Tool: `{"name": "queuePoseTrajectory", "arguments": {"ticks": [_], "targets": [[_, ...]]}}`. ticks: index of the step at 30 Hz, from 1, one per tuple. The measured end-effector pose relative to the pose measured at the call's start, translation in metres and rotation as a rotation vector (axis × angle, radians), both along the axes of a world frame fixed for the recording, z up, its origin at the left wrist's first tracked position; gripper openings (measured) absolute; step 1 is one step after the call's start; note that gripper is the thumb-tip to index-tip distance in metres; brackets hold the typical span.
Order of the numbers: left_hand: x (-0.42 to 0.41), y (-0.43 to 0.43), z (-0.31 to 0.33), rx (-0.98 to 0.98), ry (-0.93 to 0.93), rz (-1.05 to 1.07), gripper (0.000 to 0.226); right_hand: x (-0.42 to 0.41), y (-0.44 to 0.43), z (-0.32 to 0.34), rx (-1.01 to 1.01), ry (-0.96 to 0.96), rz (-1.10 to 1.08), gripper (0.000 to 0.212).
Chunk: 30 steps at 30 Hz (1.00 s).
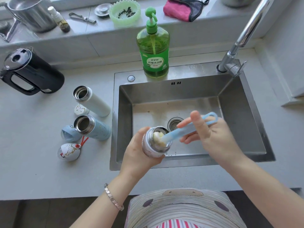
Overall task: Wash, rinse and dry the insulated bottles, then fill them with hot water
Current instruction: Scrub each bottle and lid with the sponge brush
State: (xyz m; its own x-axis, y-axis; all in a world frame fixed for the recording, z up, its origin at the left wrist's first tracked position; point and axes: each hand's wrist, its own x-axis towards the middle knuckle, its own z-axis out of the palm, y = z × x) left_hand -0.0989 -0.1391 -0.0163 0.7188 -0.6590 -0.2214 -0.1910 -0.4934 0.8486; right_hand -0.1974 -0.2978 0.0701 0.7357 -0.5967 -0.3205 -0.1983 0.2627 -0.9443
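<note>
Left hand grips an insulated bottle over the sink's front edge. Right hand grasps a blue bottle brush, sponge head inside the bottle mouth.

Single view, head-worn, wide-angle. Faces forward and steeply down over the sink, square to the counter. Close in: left hand and right hand sit mid-frame, forearms entering from the bottom edge, the wearer's striped top below. Back ledge crosses the top. Straight edges bow toward the corners.
</note>
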Motion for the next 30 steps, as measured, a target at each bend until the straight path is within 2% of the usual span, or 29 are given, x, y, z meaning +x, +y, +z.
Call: {"name": "queuePoseTrajectory", "arguments": {"ticks": [2,6,10,14,18,22,24,27,30], "targets": [[-0.002,-0.003,-0.002,0.003,0.004,-0.006,0.077,0.002,-0.008,0.001,0.02,-0.013,-0.044,0.043],[-0.012,-0.01,0.001,-0.003,-0.012,-0.113,0.075,0.006,0.0,-0.006,0.02,0.086,0.055,0.041],[-0.003,-0.003,-0.002,-0.026,0.012,-0.018,0.075,0.003,-0.02,0.001,-0.013,0.042,-0.056,0.044],[-0.009,-0.008,-0.002,-0.017,0.002,-0.057,0.082,0.006,0.0,-0.006,-0.028,0.109,0.031,0.046],[-0.002,-0.004,-0.004,-0.035,-0.026,0.021,0.079,0.004,-0.015,0.004,-0.03,0.036,-0.066,0.046],[-0.004,-0.013,-0.003,-0.024,-0.041,-0.058,0.078,0.007,0.0,-0.001,-0.022,0.114,-0.011,0.048],[-0.004,-0.013,-0.003,-0.035,-0.036,-0.05,0.077,0.006,-0.007,0.004,-0.03,0.1,-0.073,0.049],[0.0,-0.017,-0.002,-0.062,-0.115,-0.041,0.075,0.005,-0.017,0.007,-0.022,0.087,-0.156,0.051],[0.0,-0.025,0.0,-0.063,-0.198,-0.098,0.067,0.006,-0.001,0.002,-0.005,0.157,-0.093,0.05]]}}
